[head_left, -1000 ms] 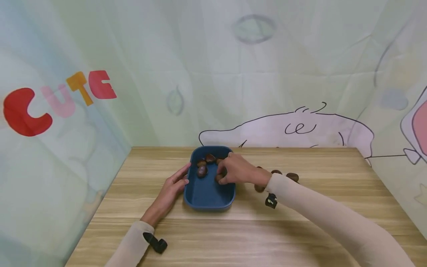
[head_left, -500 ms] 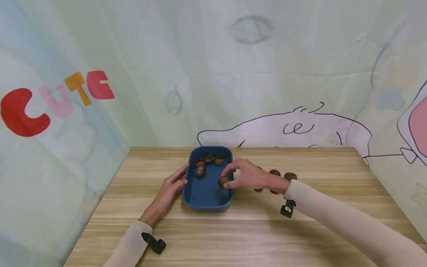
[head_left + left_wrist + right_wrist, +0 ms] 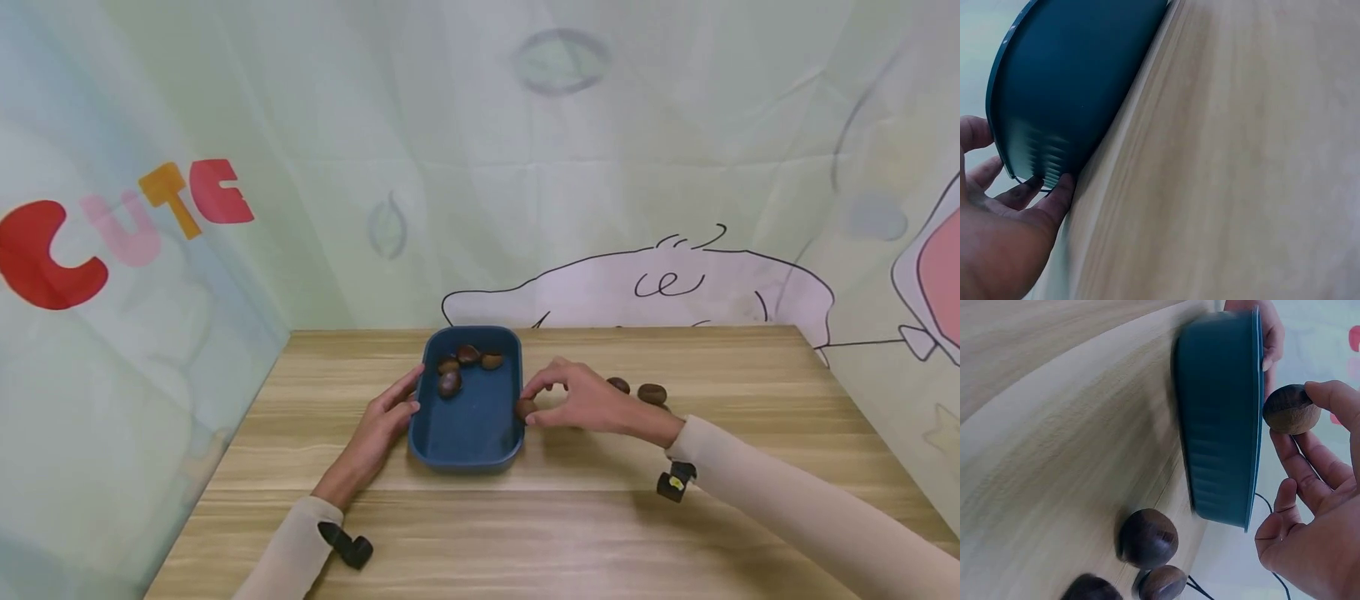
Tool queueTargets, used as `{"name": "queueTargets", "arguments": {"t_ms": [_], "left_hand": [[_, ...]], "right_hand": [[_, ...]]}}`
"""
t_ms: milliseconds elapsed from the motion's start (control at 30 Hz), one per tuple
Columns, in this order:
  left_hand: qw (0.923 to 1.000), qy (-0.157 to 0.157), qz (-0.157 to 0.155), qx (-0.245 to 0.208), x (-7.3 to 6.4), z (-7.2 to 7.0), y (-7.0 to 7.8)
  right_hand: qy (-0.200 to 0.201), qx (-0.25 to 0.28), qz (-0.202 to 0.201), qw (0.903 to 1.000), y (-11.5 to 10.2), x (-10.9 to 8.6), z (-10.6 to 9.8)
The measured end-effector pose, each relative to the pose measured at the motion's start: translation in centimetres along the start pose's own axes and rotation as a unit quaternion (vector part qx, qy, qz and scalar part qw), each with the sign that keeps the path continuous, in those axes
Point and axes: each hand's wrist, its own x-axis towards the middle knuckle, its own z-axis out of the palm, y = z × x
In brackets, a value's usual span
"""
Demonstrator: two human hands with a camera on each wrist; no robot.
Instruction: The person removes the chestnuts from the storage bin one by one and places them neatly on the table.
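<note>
Between the thumb and fingers of my right hand [image 3: 588,402] is a brown chestnut [image 3: 1291,419], pinched at the right rim of a blue rectangular container [image 3: 472,425]. The right wrist view shows that chestnut just above the rim. My left hand [image 3: 378,429] rests against the container's left wall with fingers extended; in the left wrist view its fingertips [image 3: 1060,187] touch the outer side. Several chestnuts [image 3: 450,383] lie in the far part of the container.
Right of the container, loose chestnuts [image 3: 652,393] sit on the wooden table [image 3: 480,533], partly hidden behind my right wrist. A printed curtain [image 3: 480,167] hangs behind the table's far edge.
My right hand has drawn back to the right, carrying the chestnut from inside the container to its right rim. The left hand stays at the left wall.
</note>
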Motion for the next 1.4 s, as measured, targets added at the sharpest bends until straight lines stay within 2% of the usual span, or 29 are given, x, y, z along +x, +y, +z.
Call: {"name": "queueTargets", "arguments": {"t_ms": [300,700,933,1100,1400], "left_hand": [[1.0,-0.003,0.005,0.002,0.0,0.0,0.0],[1.0,-0.002,0.005,-0.005,-0.1,0.1,0.0],[1.0,0.0,0.007,-0.002,-0.1,0.0,0.0],[0.9999,-0.001,0.012,0.0,0.0,0.1,0.0],[0.9999,0.0,0.012,-0.003,0.0,0.1,0.0]], "right_hand": [[0.016,-0.019,0.003,0.9997,0.8,-2.2,-0.8],[0.023,-0.091,0.015,0.9955,2.9,-4.4,-0.4],[0.039,-0.105,-0.003,0.9937,4.1,-5.5,-0.4],[0.061,-0.138,-0.003,0.9886,4.8,-6.4,-0.7],[0.065,-0.171,-0.014,0.983,5.4,-7.4,-0.7]]}}
